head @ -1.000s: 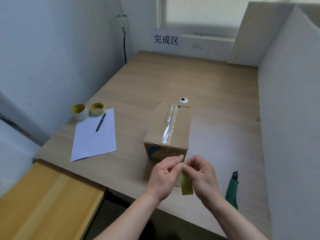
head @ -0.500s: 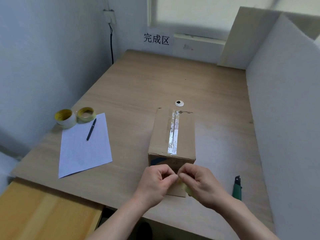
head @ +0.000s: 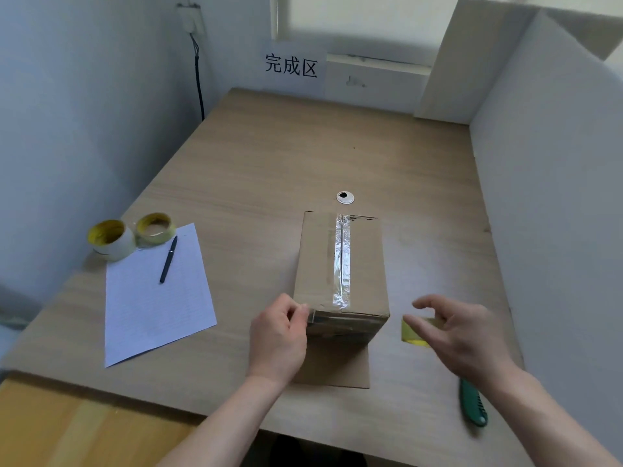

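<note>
A cardboard box [head: 317,264] stands in the middle of the desk, its top seam sealed with clear tape [head: 342,261]. My left hand [head: 278,335] is at the box's near left top corner, fingers curled and thumb against the edge, where a tape end seems to lie. A shiny band runs along the near top edge towards the right. My right hand [head: 468,335] hovers right of the box, and a yellowish tape strip [head: 413,335] is held at its thumb and fingers.
A green utility knife [head: 473,406] lies under my right wrist near the desk's front edge. At the left are a paper sheet [head: 155,298], a pen [head: 168,259] and two tape rolls [head: 109,237]. A white partition [head: 556,197] walls the right side.
My hands were together in front of the box, both on the tape strip. They have parted: the left stays at the box corner, the right has swung out to the right with the strip.
</note>
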`<state>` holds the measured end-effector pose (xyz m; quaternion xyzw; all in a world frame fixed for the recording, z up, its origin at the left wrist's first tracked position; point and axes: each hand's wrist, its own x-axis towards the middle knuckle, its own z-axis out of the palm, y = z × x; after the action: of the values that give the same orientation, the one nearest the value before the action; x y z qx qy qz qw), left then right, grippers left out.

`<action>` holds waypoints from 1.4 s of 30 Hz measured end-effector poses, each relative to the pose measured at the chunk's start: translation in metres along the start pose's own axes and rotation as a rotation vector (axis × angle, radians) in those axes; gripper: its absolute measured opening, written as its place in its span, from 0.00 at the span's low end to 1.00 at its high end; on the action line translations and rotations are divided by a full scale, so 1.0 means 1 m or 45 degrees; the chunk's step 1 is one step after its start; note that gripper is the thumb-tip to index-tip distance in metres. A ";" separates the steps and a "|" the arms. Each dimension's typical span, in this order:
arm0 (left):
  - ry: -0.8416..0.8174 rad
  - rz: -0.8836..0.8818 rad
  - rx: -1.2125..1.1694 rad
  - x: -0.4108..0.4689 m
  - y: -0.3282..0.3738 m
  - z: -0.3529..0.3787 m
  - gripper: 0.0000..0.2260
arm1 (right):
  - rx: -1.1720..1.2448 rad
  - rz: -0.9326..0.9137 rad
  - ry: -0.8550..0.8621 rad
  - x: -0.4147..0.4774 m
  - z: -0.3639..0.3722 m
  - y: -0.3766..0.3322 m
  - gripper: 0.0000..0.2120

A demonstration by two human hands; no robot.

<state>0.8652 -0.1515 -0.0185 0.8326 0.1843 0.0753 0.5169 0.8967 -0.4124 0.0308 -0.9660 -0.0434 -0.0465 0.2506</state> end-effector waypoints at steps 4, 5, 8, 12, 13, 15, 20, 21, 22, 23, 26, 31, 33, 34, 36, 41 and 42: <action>0.032 -0.020 0.176 0.011 0.001 0.005 0.15 | -0.275 0.019 -0.085 0.025 0.016 -0.007 0.16; 0.031 -0.024 0.214 0.014 0.001 0.005 0.15 | -0.303 0.011 -0.101 0.029 0.019 -0.006 0.17; 0.016 -0.056 0.297 0.018 -0.001 0.007 0.15 | -0.334 0.005 -0.145 0.033 0.026 -0.001 0.18; 0.032 -0.084 0.329 0.019 -0.001 0.008 0.16 | -0.372 0.012 -0.198 0.037 0.029 -0.005 0.20; 0.038 -0.085 0.335 0.019 -0.001 0.008 0.16 | -0.384 0.015 -0.210 0.038 0.029 -0.007 0.20; 0.051 -0.075 0.344 0.020 -0.002 0.007 0.16 | -0.408 0.008 -0.227 0.039 0.028 -0.009 0.20; 0.075 -0.007 0.350 0.023 -0.007 0.005 0.17 | -0.456 -0.034 -0.194 0.035 0.027 -0.012 0.18; 0.070 -0.006 0.347 0.023 -0.007 0.006 0.16 | -0.449 -0.027 -0.192 0.035 0.027 -0.012 0.17; 0.064 -0.006 0.342 0.024 -0.007 0.006 0.16 | -0.440 -0.015 -0.197 0.034 0.027 -0.011 0.16; 0.059 -0.006 0.334 0.024 -0.006 0.007 0.16 | -0.438 -0.006 -0.202 0.034 0.027 -0.010 0.15; 0.045 -0.016 0.315 0.025 -0.006 0.007 0.15 | -0.478 0.003 -0.222 0.035 0.029 -0.008 0.14; 0.046 -0.042 0.312 0.028 -0.009 0.005 0.14 | -0.577 -0.024 -0.246 0.037 0.033 -0.012 0.15; 0.043 -0.064 0.311 0.031 -0.011 0.005 0.14 | -0.602 -0.016 -0.261 0.037 0.034 -0.012 0.16; 0.040 -0.065 0.310 0.032 -0.012 0.004 0.14 | -0.615 -0.010 -0.271 0.037 0.035 -0.012 0.17; 0.042 -0.059 0.305 0.033 -0.012 0.005 0.14 | -0.636 0.001 -0.294 0.037 0.037 -0.012 0.19; -0.052 -0.354 0.106 0.042 -0.026 0.002 0.14 | -0.544 0.074 -0.377 0.040 0.044 -0.005 0.21; -0.092 -0.483 -0.035 0.044 -0.028 -0.001 0.15 | -0.526 0.074 -0.388 0.041 0.045 -0.003 0.22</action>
<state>0.8988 -0.1228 -0.0458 0.7779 0.3184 -0.0509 0.5394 0.9400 -0.3853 -0.0023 -0.9934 -0.0424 0.0989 0.0399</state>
